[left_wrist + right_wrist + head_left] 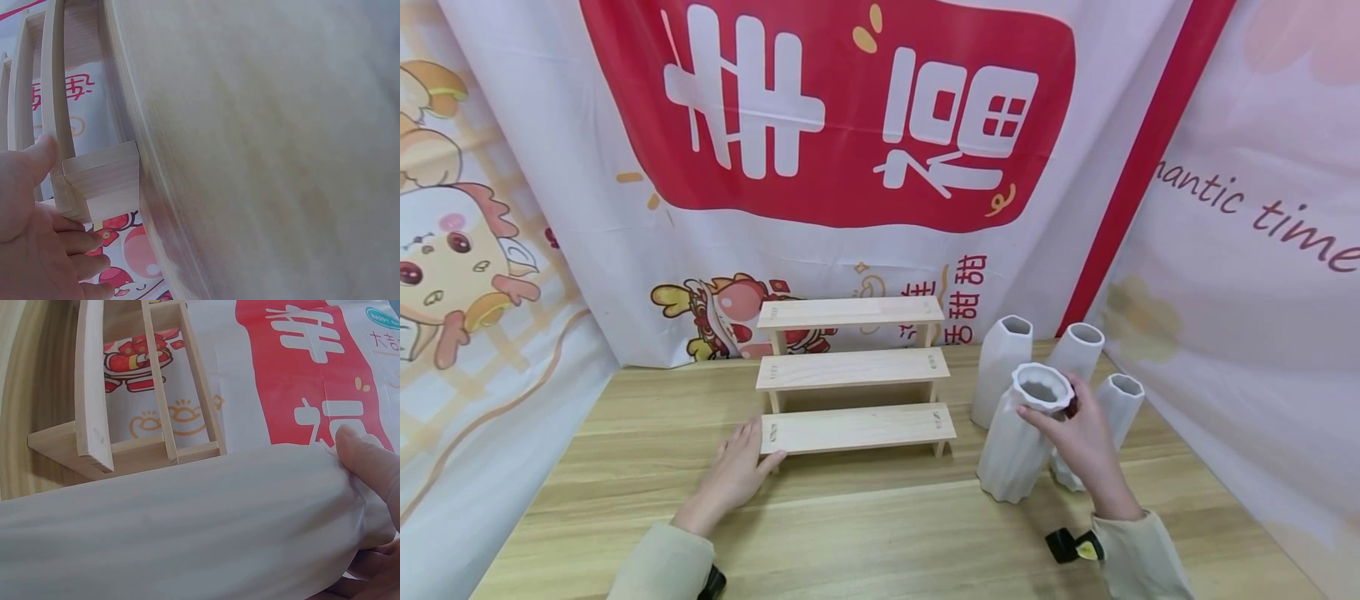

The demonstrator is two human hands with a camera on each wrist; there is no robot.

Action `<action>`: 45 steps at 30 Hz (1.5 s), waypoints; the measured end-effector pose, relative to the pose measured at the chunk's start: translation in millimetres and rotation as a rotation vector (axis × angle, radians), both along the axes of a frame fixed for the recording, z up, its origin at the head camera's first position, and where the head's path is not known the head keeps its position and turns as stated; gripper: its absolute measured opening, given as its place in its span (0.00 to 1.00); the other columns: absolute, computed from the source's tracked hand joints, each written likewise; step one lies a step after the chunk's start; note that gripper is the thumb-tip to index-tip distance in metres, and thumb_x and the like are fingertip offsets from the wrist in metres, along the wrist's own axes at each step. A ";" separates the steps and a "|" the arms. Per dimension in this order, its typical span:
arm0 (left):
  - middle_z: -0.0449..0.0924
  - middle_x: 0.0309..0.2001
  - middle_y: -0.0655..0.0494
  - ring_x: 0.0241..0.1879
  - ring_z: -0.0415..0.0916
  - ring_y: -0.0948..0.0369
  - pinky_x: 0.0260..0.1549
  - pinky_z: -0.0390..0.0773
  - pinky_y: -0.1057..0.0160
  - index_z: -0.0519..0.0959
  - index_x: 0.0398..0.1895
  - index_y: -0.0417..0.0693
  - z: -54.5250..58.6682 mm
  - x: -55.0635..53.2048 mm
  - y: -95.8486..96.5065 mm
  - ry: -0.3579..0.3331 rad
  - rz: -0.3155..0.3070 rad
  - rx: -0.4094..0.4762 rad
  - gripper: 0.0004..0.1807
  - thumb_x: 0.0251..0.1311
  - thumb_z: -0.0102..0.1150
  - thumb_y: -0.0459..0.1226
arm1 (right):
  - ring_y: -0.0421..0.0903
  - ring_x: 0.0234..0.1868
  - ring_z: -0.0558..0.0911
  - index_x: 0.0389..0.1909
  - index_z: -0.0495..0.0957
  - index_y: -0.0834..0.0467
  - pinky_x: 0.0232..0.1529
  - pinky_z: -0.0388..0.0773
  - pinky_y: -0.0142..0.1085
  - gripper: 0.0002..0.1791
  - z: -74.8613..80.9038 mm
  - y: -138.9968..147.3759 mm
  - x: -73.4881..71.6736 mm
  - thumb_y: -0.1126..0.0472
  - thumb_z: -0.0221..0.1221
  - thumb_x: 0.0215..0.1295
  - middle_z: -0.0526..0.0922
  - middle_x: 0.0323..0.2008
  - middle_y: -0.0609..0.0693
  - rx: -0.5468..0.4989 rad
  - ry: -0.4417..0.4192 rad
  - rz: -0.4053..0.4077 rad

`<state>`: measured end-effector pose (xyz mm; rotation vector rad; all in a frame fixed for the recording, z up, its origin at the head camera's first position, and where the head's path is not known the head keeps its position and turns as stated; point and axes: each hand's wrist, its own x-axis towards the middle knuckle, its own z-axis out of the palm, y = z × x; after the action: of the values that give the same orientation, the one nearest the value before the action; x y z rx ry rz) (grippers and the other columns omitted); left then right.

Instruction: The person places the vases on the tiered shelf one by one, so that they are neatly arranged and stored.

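Observation:
A light wooden three-step display stand stands against the backdrop. My left hand holds the left end of its lowest step, thumb along the front edge and fingers at the end. In the left wrist view the corner of the stand sits between thumb and fingers. My right hand grips a white fluted vase just below its wavy rim, thumb on the near side. Most of those fingers are hidden behind the vase. In the right wrist view the ribbed vase wall fills the lower half.
Three other white vases stand close around the held one: a faceted vase behind left, a round-mouthed vase behind, and another vase to the right, partly covered by my hand. Printed cloth walls in the wooden table.

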<state>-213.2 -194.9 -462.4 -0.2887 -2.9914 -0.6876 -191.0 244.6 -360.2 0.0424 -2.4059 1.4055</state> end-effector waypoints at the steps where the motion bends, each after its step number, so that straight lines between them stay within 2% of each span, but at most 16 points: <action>1: 0.47 0.65 0.27 0.65 0.43 0.35 0.60 0.43 0.36 0.46 0.66 0.24 0.1 0.0 0.2 0.000 0.000 0.001 0.40 0.67 0.46 0.48 | 0.53 0.53 0.71 0.59 0.62 0.66 0.46 0.68 0.24 0.37 -0.2 0.2 0.0 0.60 0.69 0.50 0.71 0.53 0.61 0.000 0.004 -0.001; 3: 0.48 0.65 0.27 0.65 0.43 0.35 0.60 0.43 0.36 0.46 0.66 0.24 0.3 0.0 0.4 0.001 0.000 -0.001 0.40 0.67 0.46 0.48 | 0.53 0.53 0.71 0.59 0.62 0.66 0.45 0.68 0.22 0.38 0.4 0.5 0.7 0.59 0.69 0.50 0.71 0.52 0.61 0.008 0.009 -0.002; 8: 0.48 0.65 0.27 0.64 0.44 0.35 0.59 0.44 0.36 0.46 0.66 0.23 0.6 -0.2 0.4 0.006 0.001 -0.003 0.40 0.67 0.46 0.48 | 0.55 0.54 0.71 0.59 0.61 0.65 0.47 0.70 0.28 0.38 3.4 1.2 2.2 0.58 0.69 0.50 0.71 0.53 0.61 0.025 0.017 -0.002; 14: 0.48 0.65 0.27 0.64 0.44 0.35 0.59 0.44 0.36 0.47 0.66 0.23 0.0 0.3 0.5 0.007 0.002 -0.009 0.40 0.66 0.47 0.48 | 0.55 0.53 0.71 0.59 0.62 0.66 0.43 0.67 0.20 0.39 3.6 0.1 2.8 0.59 0.70 0.49 0.71 0.52 0.61 0.020 0.055 0.000; 22: 0.48 0.65 0.27 0.64 0.44 0.35 0.59 0.44 0.36 0.47 0.66 0.23 0.6 0.9 1.3 0.005 0.002 -0.016 0.40 0.67 0.47 0.47 | 0.54 0.50 0.74 0.56 0.65 0.66 0.42 0.68 0.19 0.36 2.3 -6.7 3.6 0.62 0.71 0.46 0.74 0.49 0.61 0.049 0.135 0.000; 29: 0.48 0.65 0.26 0.64 0.45 0.35 0.59 0.44 0.36 0.46 0.66 0.23 1.0 1.2 1.5 0.004 0.003 -0.018 0.40 0.67 0.46 0.47 | 0.54 0.49 0.75 0.57 0.66 0.63 0.44 0.71 0.29 0.37 3.3 -9.9 4.9 0.59 0.71 0.47 0.74 0.50 0.59 0.103 0.146 0.004; 34: 0.48 0.65 0.27 0.64 0.44 0.35 0.60 0.43 0.37 0.46 0.66 0.23 1.6 1.6 1.5 0.001 0.003 -0.014 0.40 0.67 0.46 0.48 | 0.55 0.48 0.76 0.58 0.65 0.63 0.43 0.73 0.32 0.38 3.9 -12.8 5.2 0.60 0.71 0.46 0.75 0.48 0.60 0.142 0.154 -0.003; 40: 0.48 0.65 0.27 0.64 0.44 0.36 0.60 0.44 0.37 0.46 0.66 0.23 2.5 1.9 1.4 0.002 0.005 -0.015 0.40 0.67 0.46 0.47 | 0.56 0.47 0.76 0.59 0.64 0.65 0.44 0.75 0.49 0.39 6.7 -18.1 7.1 0.61 0.71 0.47 0.75 0.48 0.63 0.164 0.161 0.014; 42: 0.49 0.65 0.27 0.64 0.44 0.36 0.60 0.44 0.37 0.46 0.66 0.23 2.8 1.9 1.5 0.005 0.005 -0.015 0.40 0.67 0.46 0.47 | 0.56 0.46 0.76 0.60 0.64 0.65 0.43 0.76 0.48 0.39 8.3 -19.7 8.0 0.60 0.71 0.47 0.75 0.48 0.62 0.169 0.161 0.019; 45: 0.49 0.65 0.26 0.64 0.44 0.36 0.60 0.44 0.37 0.47 0.66 0.23 3.4 2.0 1.8 0.007 0.005 -0.012 0.40 0.67 0.46 0.47 | 0.54 0.44 0.77 0.59 0.65 0.64 0.40 0.76 0.40 0.39 10.8 -22.2 8.8 0.60 0.71 0.46 0.76 0.47 0.61 0.181 0.172 0.024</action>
<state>-211.2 -193.1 -459.0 -0.2839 -2.9898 -0.6667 -182.2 222.4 -349.4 0.2283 -2.3876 1.1400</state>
